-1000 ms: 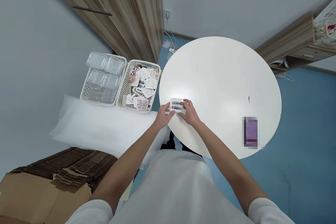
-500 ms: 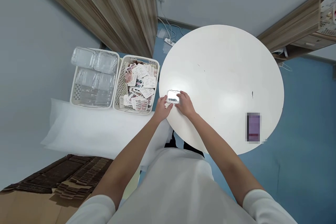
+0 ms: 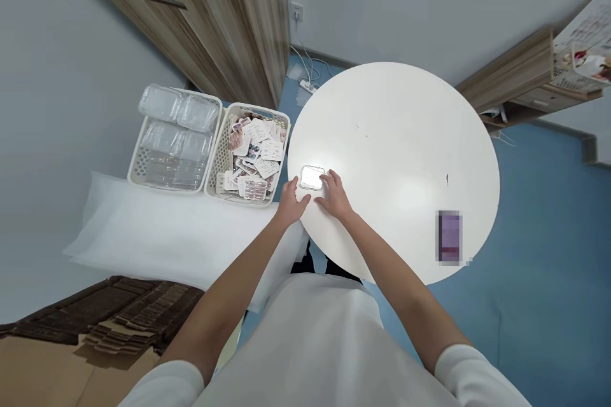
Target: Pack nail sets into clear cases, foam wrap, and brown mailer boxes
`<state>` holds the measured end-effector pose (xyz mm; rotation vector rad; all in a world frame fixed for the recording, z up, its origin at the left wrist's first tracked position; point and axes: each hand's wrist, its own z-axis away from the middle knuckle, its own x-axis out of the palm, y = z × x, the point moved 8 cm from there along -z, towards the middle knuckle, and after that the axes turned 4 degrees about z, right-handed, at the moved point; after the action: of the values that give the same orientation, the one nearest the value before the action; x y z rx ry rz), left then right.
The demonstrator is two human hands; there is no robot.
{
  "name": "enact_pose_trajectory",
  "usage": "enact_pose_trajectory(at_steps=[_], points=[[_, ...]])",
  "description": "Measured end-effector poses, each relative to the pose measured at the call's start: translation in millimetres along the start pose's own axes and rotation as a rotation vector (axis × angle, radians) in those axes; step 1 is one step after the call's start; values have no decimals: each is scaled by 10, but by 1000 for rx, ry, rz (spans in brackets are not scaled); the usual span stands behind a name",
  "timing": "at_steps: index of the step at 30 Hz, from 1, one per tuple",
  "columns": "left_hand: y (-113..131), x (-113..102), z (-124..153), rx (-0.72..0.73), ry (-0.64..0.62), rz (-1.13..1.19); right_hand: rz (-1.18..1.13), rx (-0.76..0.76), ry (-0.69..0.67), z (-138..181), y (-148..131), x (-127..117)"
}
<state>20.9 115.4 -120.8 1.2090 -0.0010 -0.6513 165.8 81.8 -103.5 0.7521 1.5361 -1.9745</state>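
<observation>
A small clear plastic case (image 3: 312, 177) lies at the left edge of the round white table (image 3: 401, 140), glaring under the light so its contents are not visible. My left hand (image 3: 292, 200) touches the case's near left corner with its fingertips. My right hand (image 3: 333, 194) rests on the case's right side, fingers spread over its edge. Both hands press on the case against the tabletop.
Two white baskets stand left of the table: one (image 3: 169, 140) with clear plastic cases, one (image 3: 252, 152) with several printed cards. White foam sheet (image 3: 162, 235) lies below them, flattened cardboard (image 3: 95, 324) at lower left. A purple blurred object (image 3: 449, 236) sits on the table's right.
The case showed dark beads a second ago; now its top is a bright glare. It has shifted slightly left toward the table edge, and my hands have moved from its sides onto it.
</observation>
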Motion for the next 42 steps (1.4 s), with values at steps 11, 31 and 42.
enact_pose_trajectory(at_steps=[11,31,42], points=[[-284,-102,1020,-126,125,-77,114,-169,71,606,-78,-215],[-1125,-735,1911,-342,232,-339,415,-464,-604,789,-1365,1603],[-1427,-797,1866,-318,235,31,338,-164,-274,415,-1527,1834]])
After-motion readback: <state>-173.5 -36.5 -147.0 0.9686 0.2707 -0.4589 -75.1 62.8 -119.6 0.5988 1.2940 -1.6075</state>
